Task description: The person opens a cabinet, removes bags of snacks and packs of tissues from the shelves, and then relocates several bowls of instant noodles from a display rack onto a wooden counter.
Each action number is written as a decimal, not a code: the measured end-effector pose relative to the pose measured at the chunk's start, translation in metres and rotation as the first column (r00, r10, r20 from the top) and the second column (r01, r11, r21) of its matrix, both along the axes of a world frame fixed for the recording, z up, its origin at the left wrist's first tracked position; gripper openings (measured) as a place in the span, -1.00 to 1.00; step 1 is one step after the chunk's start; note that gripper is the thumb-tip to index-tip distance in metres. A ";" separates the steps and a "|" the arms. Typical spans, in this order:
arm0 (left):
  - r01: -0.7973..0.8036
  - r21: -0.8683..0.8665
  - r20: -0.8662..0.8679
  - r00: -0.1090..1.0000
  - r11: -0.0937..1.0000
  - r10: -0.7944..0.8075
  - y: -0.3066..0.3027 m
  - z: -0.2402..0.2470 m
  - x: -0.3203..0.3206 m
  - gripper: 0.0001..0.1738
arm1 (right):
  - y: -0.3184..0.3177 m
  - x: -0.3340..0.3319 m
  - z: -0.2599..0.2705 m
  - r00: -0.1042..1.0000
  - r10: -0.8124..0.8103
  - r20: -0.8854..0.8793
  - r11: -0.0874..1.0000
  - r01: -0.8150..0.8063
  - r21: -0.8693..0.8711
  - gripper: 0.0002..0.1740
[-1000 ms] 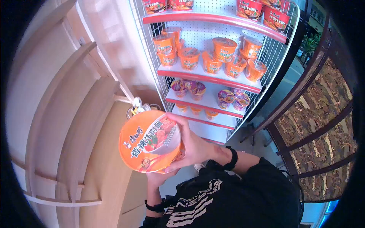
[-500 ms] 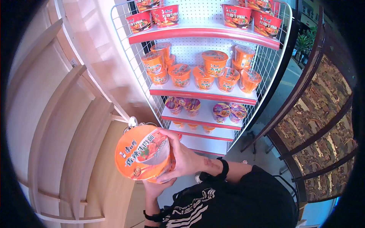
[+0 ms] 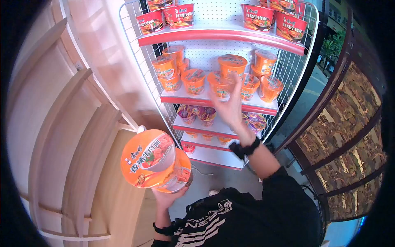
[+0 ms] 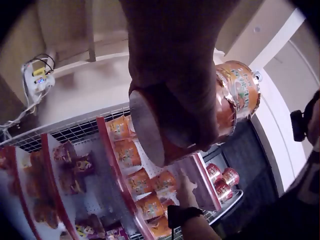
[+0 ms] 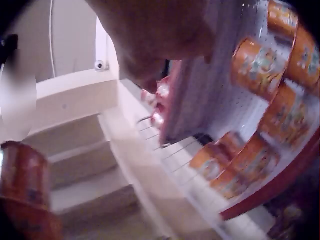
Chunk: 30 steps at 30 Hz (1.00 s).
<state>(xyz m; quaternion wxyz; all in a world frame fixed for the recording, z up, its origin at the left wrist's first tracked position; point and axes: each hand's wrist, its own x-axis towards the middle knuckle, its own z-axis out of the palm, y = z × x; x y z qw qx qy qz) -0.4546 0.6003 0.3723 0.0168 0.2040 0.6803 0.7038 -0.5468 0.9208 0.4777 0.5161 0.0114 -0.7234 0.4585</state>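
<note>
My left hand (image 3: 166, 199) grips the lower of two stacked orange noodle buckets from below. The upper noodle bucket (image 3: 146, 156) tilts its printed lid toward the head camera; the lower noodle bucket (image 3: 179, 175) shows partly beneath it. In the left wrist view, curled fingers wrap the lower bucket's side, near its pale base (image 4: 145, 127). My right hand (image 3: 228, 106), slightly blurred, reaches toward the shelf with spread fingers and nothing in its grasp. It overlaps the front orange noodle buckets there, below one raised noodle bucket (image 3: 232, 66) set on top of others.
Red noodle buckets (image 3: 179, 16) stand on the upper shelf, and purple noodle cups (image 3: 187, 114) on the one below the orange buckets. White wire mesh (image 3: 142, 61) borders the rack. Wooden shelving (image 3: 98, 164) lies at left, a camouflage-patterned panel (image 3: 354, 144) at right.
My right hand has let go of the stacked buckets and moved up and right to the rack. The left hand keeps the stack, now slightly lower. Earlier, the head view tilted up toward the shelves.
</note>
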 end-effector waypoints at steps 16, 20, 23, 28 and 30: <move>-0.405 -0.046 0.037 0.913 0.913 0.407 -0.037 0.001 0.017 0.26 | 0.134 -0.109 -0.036 0.824 -0.563 0.066 0.816 0.541 0.206 0.01; -0.442 0.007 0.041 0.897 0.897 0.441 -0.037 0.000 0.020 0.20 | 0.110 -0.096 -0.026 0.796 -0.605 0.018 0.782 0.590 0.201 -0.02; -0.460 0.019 0.040 0.888 0.888 0.459 -0.032 -0.002 0.019 0.15 | 0.066 -0.076 -0.018 0.930 -0.367 -0.032 0.915 0.367 0.169 -0.03; -0.370 0.172 0.232 0.916 0.913 0.327 -0.016 0.000 0.013 0.07 | -0.029 -0.040 -0.005 0.945 0.324 -0.048 0.946 -0.324 0.000 0.01; -0.467 -0.029 0.045 0.882 0.884 0.468 -0.020 -0.011 0.014 0.00 | -0.060 -0.032 0.011 0.830 0.554 -0.070 0.830 -0.556 -0.028 0.05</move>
